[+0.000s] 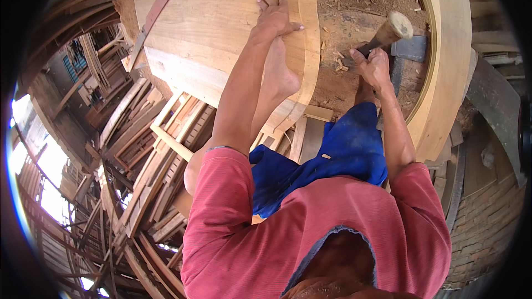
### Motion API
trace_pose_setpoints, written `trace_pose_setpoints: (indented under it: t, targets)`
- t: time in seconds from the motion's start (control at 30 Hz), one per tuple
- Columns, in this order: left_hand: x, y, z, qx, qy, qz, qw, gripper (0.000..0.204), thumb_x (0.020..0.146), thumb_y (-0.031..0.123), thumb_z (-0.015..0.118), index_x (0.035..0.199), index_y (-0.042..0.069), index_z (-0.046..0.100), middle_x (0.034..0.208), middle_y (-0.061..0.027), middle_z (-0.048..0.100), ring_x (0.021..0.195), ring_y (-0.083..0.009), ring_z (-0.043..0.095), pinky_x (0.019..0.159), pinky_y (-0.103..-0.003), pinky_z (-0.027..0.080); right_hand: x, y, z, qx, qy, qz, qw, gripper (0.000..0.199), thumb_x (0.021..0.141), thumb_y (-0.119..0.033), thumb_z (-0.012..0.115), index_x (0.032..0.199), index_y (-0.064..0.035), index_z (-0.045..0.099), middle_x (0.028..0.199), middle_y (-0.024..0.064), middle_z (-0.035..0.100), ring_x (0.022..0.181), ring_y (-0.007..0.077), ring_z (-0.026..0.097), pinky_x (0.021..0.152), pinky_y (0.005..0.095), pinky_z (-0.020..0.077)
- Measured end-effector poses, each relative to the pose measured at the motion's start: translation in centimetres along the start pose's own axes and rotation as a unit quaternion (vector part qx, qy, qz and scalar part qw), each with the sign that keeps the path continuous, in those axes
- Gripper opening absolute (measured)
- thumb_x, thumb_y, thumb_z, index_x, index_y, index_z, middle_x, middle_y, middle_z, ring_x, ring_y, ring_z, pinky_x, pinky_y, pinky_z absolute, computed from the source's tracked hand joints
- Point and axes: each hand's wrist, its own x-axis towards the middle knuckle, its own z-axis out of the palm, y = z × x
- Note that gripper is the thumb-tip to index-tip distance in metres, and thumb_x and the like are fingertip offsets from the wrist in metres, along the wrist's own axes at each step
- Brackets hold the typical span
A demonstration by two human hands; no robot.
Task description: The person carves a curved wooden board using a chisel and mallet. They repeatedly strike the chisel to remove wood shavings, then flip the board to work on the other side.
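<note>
The person sits over a broad, pale wooden panel [210,39] with a curved far edge; the left hand [275,15] lies flat on it near that far edge, fingers spread and pressing down, and a bare foot [279,72] rests on the same panel just below the hand, toward its near right corner. The right hand [375,66] is off the panel, over the sawdust-covered ground [343,0] to its right; it is closed round the dark handle of a wooden mallet [390,30], whose pale rounded head points up and away from the body. A grey flat block [411,47] lies just beside the mallet head; a large curved wooden frame [449,55] arcs along the right side; wood chips [339,62] are scattered between panel and hand.

To do this well, I'd judge the panel wants holding dead still, with weight kept on palm and foot together; the mallet grip looks firm enough, though a hold nearer the handle's end would give a cleaner swing.

Hard to make out: whether the left fingers hold a chisel or any other tool, I cannot tell; the panel's near edge is hidden behind arm and leg; the stacked timber [138,155] on the left is bent by the lens and blurs together.
</note>
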Motion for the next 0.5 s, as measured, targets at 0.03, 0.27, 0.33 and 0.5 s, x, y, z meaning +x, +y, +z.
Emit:
trace_pose_setpoints:
  t: [0.03, 0.27, 0.33, 0.5]
  targets:
    - [-0.3, 0.3, -0.3, 0.016, 0.004, -0.02, 1.0, 0.137, 0.076, 0.054, 0.088, 0.165, 0.005, -0.005, 0.162, -0.0454, 0.003, 0.153, -0.0584, 0.009, 0.124, -0.057, 0.029, 0.5, -0.2, -0.6, -0.045, -0.061, 0.032, 0.997, 0.056, 0.087, -0.044, 0.081, 0.078, 0.0101, 0.066, 0.075, 0.0297, 0.065, 0.075, 0.0429, 0.066, 0.075, 0.0487, 0.0514]
    - [-0.3, -0.2, 0.6, 0.018, 0.029, -0.017, 0.999, 0.136, 0.077, 0.057, 0.086, 0.166, 0.008, -0.005, 0.164, -0.0434, 0.002, 0.153, -0.0596, 0.008, 0.126, -0.055, 0.025, 1.4, -2.4, -2.2, 0.103, 0.035, -0.158, 0.981, 0.037, 0.097, -0.036, 0.07, 0.112, -0.0024, 0.076, 0.085, 0.0155, 0.074, 0.081, 0.027, 0.07, 0.079, 0.0384, 0.0532]
    - [-0.8, 0.0, 0.3, 0.002, 0.031, -0.016, 0.999, 0.133, 0.079, 0.056, 0.085, 0.166, 0.008, -0.003, 0.164, -0.0421, 0.002, 0.153, -0.0599, 0.009, 0.128, -0.055, 0.019, 2.8, -4.5, -3.7, 0.09, 0.008, -0.131, 0.987, 0.034, 0.098, -0.029, 0.065, 0.118, -0.003, 0.074, 0.091, 0.0164, 0.075, 0.084, 0.0275, 0.072, 0.081, 0.0388, 0.0537]
    - [0.4, -0.1, -0.2, 0.022, 0.054, -0.016, 0.998, 0.131, 0.08, 0.058, 0.083, 0.166, 0.01, -0.002, 0.163, -0.0437, 0.004, 0.154, -0.0568, 0.009, 0.125, -0.057, 0.027, 8.8, -7.2, -2.3, 0.166, 0.056, -0.182, 0.968, 0.032, 0.098, -0.019, 0.058, 0.121, -0.0025, 0.073, 0.092, 0.0212, 0.075, 0.088, 0.0317, 0.074, 0.081, 0.0436, 0.0553]
